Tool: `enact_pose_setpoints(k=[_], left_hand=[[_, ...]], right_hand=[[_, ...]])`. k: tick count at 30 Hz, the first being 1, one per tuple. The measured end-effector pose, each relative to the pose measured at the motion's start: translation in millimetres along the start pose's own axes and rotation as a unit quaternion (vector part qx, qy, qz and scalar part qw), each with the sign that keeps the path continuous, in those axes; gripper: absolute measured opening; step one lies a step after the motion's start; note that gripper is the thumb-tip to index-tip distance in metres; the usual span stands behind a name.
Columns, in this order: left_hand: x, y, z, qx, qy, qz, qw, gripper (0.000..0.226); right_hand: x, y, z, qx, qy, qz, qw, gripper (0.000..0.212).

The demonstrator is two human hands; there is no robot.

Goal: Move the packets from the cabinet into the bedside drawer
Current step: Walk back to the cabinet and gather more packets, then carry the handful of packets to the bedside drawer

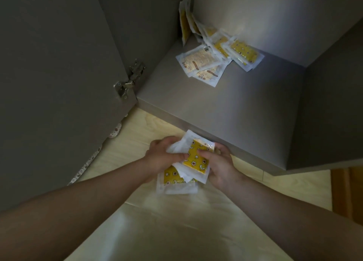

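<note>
Head camera looks down on both forearms, which meet at lower centre of the frame over a pale wooden floor [135, 143]. The left hand [164, 154] and the right hand [219, 165] together grasp a bundle of packets [196, 159], yellow with small printed figures inside clear-white wrappers. The fingers of both hands are curled round the bundle's edges, and the right thumb presses on the top packet. How many packets are in the bundle cannot be counted, as they overlap and the hands cover part of them.

At upper centre-right, deep in the open cabinet [225, 107], a loose pile of packets [214, 54] lies in the back corner. Some lie flat on the grey bottom panel and others lean against the back wall. Their print is too small and blurred to read.

The cabinet door [49, 84] fills the left side and stands swung open on a metal hinge [128, 80]. Below its lower edge a strip of patterned fabric [115, 131] shows, mostly hidden behind the door.
</note>
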State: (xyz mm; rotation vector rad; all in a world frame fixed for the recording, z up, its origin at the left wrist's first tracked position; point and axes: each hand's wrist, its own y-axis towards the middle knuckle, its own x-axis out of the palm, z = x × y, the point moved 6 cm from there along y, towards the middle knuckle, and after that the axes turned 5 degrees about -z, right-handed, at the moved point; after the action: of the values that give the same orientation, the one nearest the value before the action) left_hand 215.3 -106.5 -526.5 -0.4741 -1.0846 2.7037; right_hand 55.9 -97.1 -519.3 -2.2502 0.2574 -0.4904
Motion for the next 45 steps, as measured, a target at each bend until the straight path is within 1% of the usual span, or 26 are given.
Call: enact_pose_setpoints(k=[2,3,4,6,8,11,13,15,17,19,21,22,24,27,31,33,35,38,39,41,43,45], left_hand=[[-1.9,2.1,-4.9,-0.051,-0.088,0.01,0.995,0.083],[-2.8,3.2,-7.9,-0.08,-0.118,0.002,0.99,0.081],[-4.1,3.3,-9.1,-0.102,-0.128,-0.021,0.986,0.073],[-8.5,2.2,-8.0,-0.119,-0.128,-0.08,0.981,0.051],[-18.1,3.5,-1.9,-0.114,-0.121,-0.098,0.981,0.041],[-34.9,9.7,8.8,-0.097,-0.099,-0.05,0.989,0.033],[-39.5,6.9,7.3,-0.097,-0.1,-0.018,0.99,0.039],[-38.5,-9.6,1.7,-0.11,-0.112,-0.019,0.987,0.036],[-39.1,-41.8,-1.4,-0.134,-0.137,-0.016,0.981,0.032],[-38.8,-82.4,8.3,-0.145,-0.163,-0.016,0.976,0.034],[-42.0,-128.5,23.9,-0.157,-0.179,-0.018,0.971,0.035],[-45.3,-152.6,33.5,-0.164,-0.186,-0.021,0.969,0.033],[-56.4,-200.6,58.5,-0.174,-0.202,-0.021,0.964,0.03],[-81.1,-262.0,112.1,-0.169,-0.213,-0.003,0.962,0.033],[-100.2,-339.0,193.8,-0.147,-0.21,0.004,0.967,0.03],[-103.8,-383.4,221.6,-0.134,-0.238,0.021,0.962,0.029],[-109.1,-431.3,238.4,-0.121,-0.287,0.062,0.948,0.024],[-120.6,-497.4,254.2,-0.091,-0.37,0.116,0.917,0.012],[-126.1,-518.8,256.1,-0.085,-0.391,0.136,0.907,0.012],[-141.8,-563.4,255.0,-0.084,-0.4,0.173,0.896,0.021],[-161.0,-612.2,249.3,-0.084,-0.379,0.183,0.903,0.031],[-181.5,-661.4,240.1,-0.082,-0.357,0.193,0.91,0.04]], right_hand=[[0.0,0.1,-4.2,-0.01,-0.018,-0.006,1.0,0.034],[1.1,0.1,-4.8,-0.015,-0.035,-0.017,0.999,0.035],[3.3,0.5,-4.1,-0.018,-0.053,-0.031,0.998,0.035],[10.3,0.7,-0.9,-0.02,-0.082,-0.052,0.995,0.036],[21.8,3.7,0.4,-0.026,-0.105,-0.073,0.991,0.036],[37.8,8.6,3.0,-0.024,-0.122,-0.1,0.987,0.035],[41.2,4.0,11.2,-0.003,-0.104,-0.106,0.989,0.032],[38.7,-14.1,17.2,0.015,-0.09,-0.095,0.991,0.028],[39.8,-45.2,14.7,0.031,-0.096,-0.094,0.99,0.023],[40.0,-83.7,5.0,0.052,-0.101,-0.085,0.99,0.021],[43.4,-127.6,-7.9,0.084,-0.104,-0.073,0.988,0.031],[47.3,-151.3,-15.3,0.101,-0.106,-0.075,0.986,0.033],[59.8,-198.9,-34.8,0.13,-0.109,-0.082,0.982,0.029],[86.3,-264.0,-78.0,0.152,-0.116,-0.094,0.977,0.018],[109.8,-345.9,-148.8,0.146,-0.15,-0.13,0.969,0.021],[118.3,-386.7,-179.9,0.132,-0.165,-0.156,0.965,0.016],[131.3,-426.4,-205.9,0.114,-0.184,-0.179,0.96,0.019],[156.2,-477.8,-235.3,0.079,-0.217,-0.206,0.951,0.02],[165.3,-494.4,-240.6,0.071,-0.235,-0.219,0.945,0.02],[189.4,-530.1,-243.7,0.055,-0.278,-0.256,0.924,0.025],[219.9,-572.0,-237.2,0.044,-0.307,-0.306,0.9,0.033],[249.6,-614.4,-226.2,0.027,-0.324,-0.35,0.878,0.03]])
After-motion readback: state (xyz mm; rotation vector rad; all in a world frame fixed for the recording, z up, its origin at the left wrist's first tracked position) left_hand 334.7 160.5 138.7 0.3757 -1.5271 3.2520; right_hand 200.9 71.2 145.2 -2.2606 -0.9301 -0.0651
